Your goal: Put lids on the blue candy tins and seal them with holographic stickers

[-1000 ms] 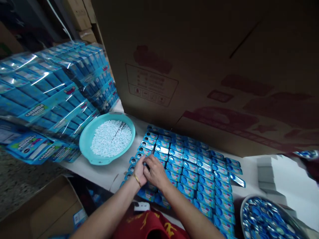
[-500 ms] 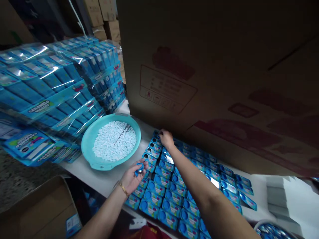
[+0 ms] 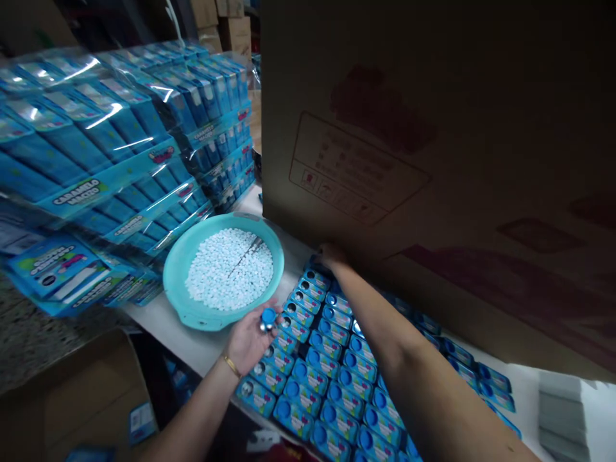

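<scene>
My left hand [image 3: 248, 337], palm up beside the rows, is closed loosely around several small round caps [image 3: 268, 317], blue on top with shiny silver parts. Far up the leftmost column, my right hand [image 3: 332, 254] reaches down with curled fingers onto the last pack. Shadow hides its fingertips and anything between them. The flat blue packs [image 3: 294, 416] lie in tight rows and columns. Many have a round blue cap at one end; in the leftmost column several show a dark or silvery round opening instead.
A turquoise basin [image 3: 206, 319] of small white pellets, with a thin utensil on them, stands left of the packs. Shrink-wrapped blue display boxes [image 3: 120, 173] are stacked behind it. A big cardboard carton [image 3: 366, 192] walls off the far side. An open carton [image 3: 86, 391] sits lower left.
The view has swung left, so most things sit further right. My right hand has gone slightly deeper into the shadow by the carton. My left hand has drawn slightly left, still holding the caps.
</scene>
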The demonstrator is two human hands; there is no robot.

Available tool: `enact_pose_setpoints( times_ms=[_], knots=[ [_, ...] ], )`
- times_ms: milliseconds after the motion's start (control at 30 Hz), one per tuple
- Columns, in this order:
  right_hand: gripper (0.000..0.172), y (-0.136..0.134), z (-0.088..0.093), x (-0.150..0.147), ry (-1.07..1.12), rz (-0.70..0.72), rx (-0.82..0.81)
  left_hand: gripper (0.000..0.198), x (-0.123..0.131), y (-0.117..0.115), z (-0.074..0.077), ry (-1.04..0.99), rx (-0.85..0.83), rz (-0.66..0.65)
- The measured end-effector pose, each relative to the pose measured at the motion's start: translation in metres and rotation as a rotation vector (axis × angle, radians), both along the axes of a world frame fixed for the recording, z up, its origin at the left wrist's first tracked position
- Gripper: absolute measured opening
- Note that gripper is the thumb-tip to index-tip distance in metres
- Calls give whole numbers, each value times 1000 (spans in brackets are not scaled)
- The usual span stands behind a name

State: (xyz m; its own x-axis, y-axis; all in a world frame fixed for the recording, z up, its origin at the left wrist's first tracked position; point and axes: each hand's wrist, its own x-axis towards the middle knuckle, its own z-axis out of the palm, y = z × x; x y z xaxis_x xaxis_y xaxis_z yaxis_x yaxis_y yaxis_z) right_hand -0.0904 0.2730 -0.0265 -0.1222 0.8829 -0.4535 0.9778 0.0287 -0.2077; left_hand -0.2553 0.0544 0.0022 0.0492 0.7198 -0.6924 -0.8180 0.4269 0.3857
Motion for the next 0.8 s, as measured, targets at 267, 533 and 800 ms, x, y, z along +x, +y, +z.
enact_pose_setpoints(
  times_ms=[267,533,800],
  knots=[
    [17,-130,13,-28,770,466,121,13,15,8,-13,10,51,86],
    [21,-107,4,-6,665,52,45,17,16,1,-20,49,34,-6],
    [32,-43,2,-12,13,91,49,12,13,-5,-17,88,-26,38]
  ],
)
